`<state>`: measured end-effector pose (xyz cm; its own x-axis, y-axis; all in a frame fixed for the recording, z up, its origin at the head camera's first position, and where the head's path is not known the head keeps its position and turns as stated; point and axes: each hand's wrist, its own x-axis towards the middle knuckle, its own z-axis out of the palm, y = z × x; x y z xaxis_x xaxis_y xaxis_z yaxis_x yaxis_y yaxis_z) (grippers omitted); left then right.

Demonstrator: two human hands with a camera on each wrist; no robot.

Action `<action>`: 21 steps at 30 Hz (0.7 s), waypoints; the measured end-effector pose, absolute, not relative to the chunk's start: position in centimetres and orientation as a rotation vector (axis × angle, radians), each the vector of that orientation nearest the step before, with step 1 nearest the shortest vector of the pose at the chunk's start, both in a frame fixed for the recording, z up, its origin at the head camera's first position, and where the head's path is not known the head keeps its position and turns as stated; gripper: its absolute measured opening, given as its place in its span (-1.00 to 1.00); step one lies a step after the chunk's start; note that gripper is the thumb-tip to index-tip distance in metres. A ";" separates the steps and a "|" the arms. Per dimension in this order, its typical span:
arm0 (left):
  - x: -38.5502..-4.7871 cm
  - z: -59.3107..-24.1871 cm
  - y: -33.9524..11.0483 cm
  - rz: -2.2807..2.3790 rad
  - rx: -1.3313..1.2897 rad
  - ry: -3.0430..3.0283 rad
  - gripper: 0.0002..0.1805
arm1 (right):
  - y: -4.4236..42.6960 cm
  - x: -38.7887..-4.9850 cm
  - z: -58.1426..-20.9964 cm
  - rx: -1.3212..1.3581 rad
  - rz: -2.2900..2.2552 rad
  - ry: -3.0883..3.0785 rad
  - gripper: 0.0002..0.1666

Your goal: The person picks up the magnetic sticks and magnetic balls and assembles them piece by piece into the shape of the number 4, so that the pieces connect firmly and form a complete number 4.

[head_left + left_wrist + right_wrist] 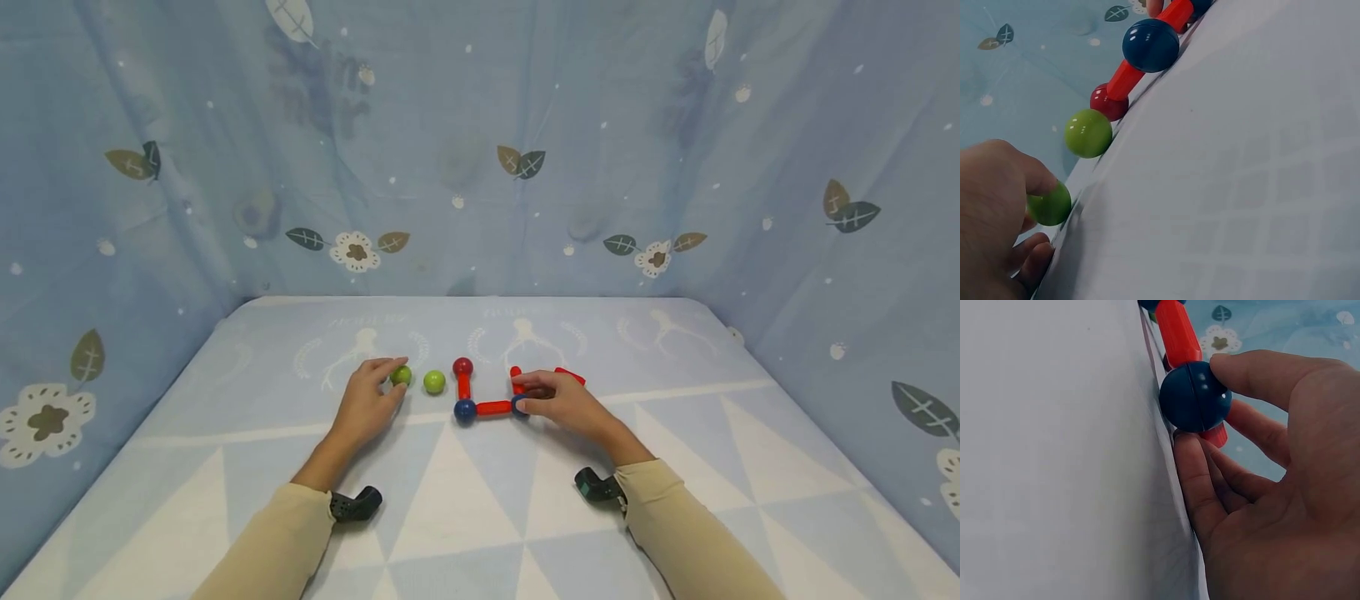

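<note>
My left hand [366, 400] pinches a green ball [401, 376] at the left of the group, thumb and fingers on either side of it. A second green ball [434, 382] lies just right of it, apart from the hand. Red rods and balls form a joined U-like frame: a dark red ball [462, 367], a red rod [464, 387], a blue ball [465, 411] and a crosswise red rod [493, 408]. At its right corner my right hand [566, 404] grips another blue ball [1194, 397]. A further red rod [516, 375] extends away from that corner, partly hidden by the fingers.
Another red piece [572, 376] lies behind the right hand, mostly covered by it. A patterned cloth covers the table [450, 517], and a blue curtain [465, 167] hangs behind and at both sides. Black wrist devices [357, 504] sit at both cuffs.
</note>
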<state>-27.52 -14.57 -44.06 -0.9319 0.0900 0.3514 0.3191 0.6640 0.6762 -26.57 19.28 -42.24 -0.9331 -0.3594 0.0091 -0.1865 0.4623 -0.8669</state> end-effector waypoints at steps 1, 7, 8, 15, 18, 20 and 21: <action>-27.5 -44.1 -14.6 -1.125 -0.332 -2.597 -0.53 | 19.3 -26.6 -42.2 -0.482 -1.466 2.538 -0.43; -27.6 -44.3 -14.5 -1.060 -0.383 -2.618 -0.54 | 19.4 -26.6 -42.3 -0.493 -1.435 2.573 -0.43; -27.6 -44.4 -14.6 -1.049 -0.390 -2.617 -0.53 | 19.4 -26.6 -42.4 -0.495 -1.431 2.571 -0.43; -27.3 -44.4 -14.6 -1.063 -0.350 -2.597 -0.54 | 19.3 -26.6 -42.6 -0.490 -1.436 2.558 -0.43; -27.2 -44.3 -14.5 -1.109 -0.318 -2.553 -0.55 | 19.2 -26.5 -42.5 -0.472 -1.449 2.553 -0.44; -27.0 -44.2 -14.6 -1.130 -0.293 -2.516 -0.55 | 19.0 -26.5 -42.5 -0.477 -1.456 2.550 -0.45; -27.0 -44.2 -14.6 -1.138 -0.281 -2.497 -0.55 | 18.9 -26.4 -42.4 -0.487 -1.454 2.550 -0.45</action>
<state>-26.96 -14.61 -44.20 -0.9077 0.0236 0.4190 0.3317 0.6519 0.6819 -26.42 18.94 -42.43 -0.9329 -0.3596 0.0173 -0.1980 0.4723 -0.8589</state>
